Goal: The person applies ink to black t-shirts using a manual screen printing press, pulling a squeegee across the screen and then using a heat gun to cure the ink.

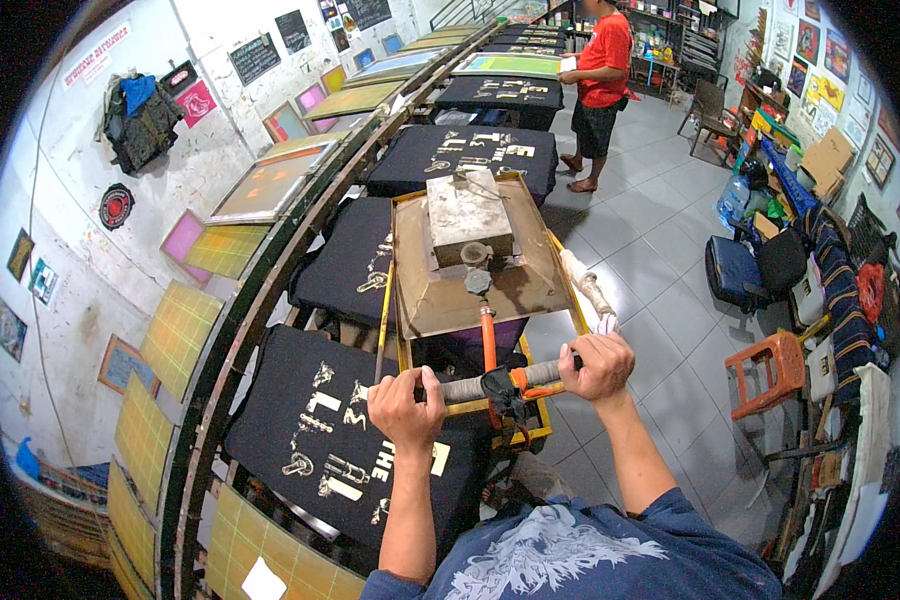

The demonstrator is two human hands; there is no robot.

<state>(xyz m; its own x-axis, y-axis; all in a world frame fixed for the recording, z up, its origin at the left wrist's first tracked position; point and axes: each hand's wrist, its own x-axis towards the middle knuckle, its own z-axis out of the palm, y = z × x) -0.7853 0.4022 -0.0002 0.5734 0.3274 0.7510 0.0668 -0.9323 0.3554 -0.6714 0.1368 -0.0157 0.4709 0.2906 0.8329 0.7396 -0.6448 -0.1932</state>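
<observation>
Workshop floor (660, 290): grey tile runs down the right of the room, past an orange stool (767, 374) and a blue case (736, 271).
Black shirts (280, 410): printed in cream, they lie in a row along the surface, the nearest below and left of the worker's left forearm.
Metal hood (420, 305): broad and brown, it sits with a yellow frame (537, 433) just beyond the hands, a pale box (470, 215) on top; from here I cannot tell how much shirt lies beneath it.
Worker in red (604, 60): a second person stands farther up the row.
Handle bar (461, 391): grey-wrapped, it spans the two fists; good handling, I judge, means even force from both arms, hood level, frame clear of the cloth.
Orange hose (488, 338): it runs between hood and bar, best left unstrained.
Grip: left hand (407, 408) and right hand (599, 366) close fully around opposite ends of the bar, which lies inside both, the black bundle (505, 393) midway.
</observation>
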